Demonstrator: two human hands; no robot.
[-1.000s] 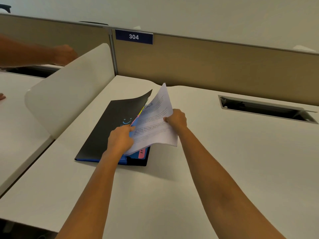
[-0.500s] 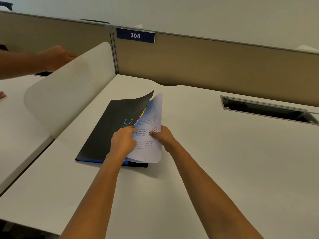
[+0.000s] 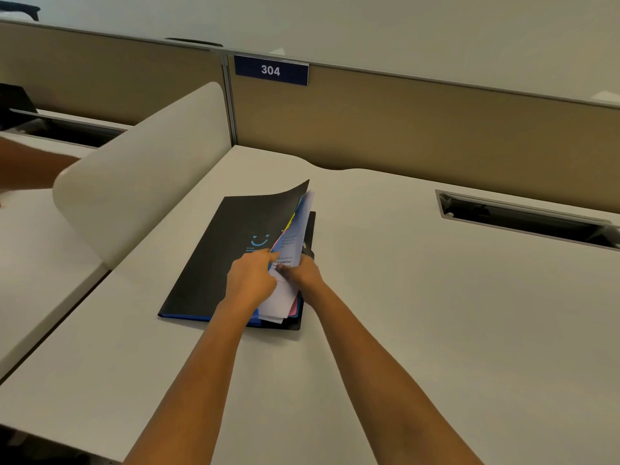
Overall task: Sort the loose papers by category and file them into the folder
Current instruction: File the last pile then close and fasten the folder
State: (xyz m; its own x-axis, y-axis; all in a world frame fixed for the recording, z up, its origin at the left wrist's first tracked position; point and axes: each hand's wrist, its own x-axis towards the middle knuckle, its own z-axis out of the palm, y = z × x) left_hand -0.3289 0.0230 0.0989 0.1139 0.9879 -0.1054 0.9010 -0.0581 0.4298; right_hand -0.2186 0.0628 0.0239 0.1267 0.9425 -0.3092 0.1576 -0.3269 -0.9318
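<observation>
A black folder (image 3: 218, 260) with a blue smile mark lies on the white desk (image 3: 436, 330). Its front cover is lifted at the far right corner, showing coloured dividers inside. White printed papers (image 3: 295, 236) stand nearly on edge in the folder's opening, with their near ends sticking out past pink and blue sheets. My left hand (image 3: 251, 280) rests on the cover and pinches the papers' left side. My right hand (image 3: 303, 273) grips the same papers from the right, close against the left hand.
A curved white side screen (image 3: 141, 172) rises to the left of the folder. A tan partition (image 3: 419, 129) with a blue "304" label (image 3: 271, 70) runs along the back. A cable slot (image 3: 523, 219) is cut in the desk at right. Another person's arm (image 3: 30, 169) shows at far left.
The papers have swung from lying spread toward the right to standing nearly on edge inside the folder. My right hand has moved left against my left hand. The other person's arm has dropped lower.
</observation>
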